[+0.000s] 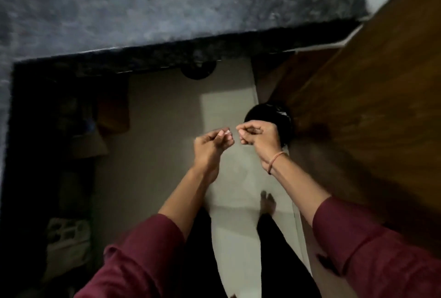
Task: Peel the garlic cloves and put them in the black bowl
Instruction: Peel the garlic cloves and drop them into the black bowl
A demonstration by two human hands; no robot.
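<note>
- Clearly, the left hand pinched a small, whitish garlic piece, just beside the black round container.
- The right hand curled before that container; whether it held anything, I couldn't tell.

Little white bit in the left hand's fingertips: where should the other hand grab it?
Probably pinch its free tip, coming in from the right. The small white piece, pinched in the left hand, sticks out toward the right hand, which is close beside it with its fingers curled. It is too blurred to tell clove from skin.
</note>
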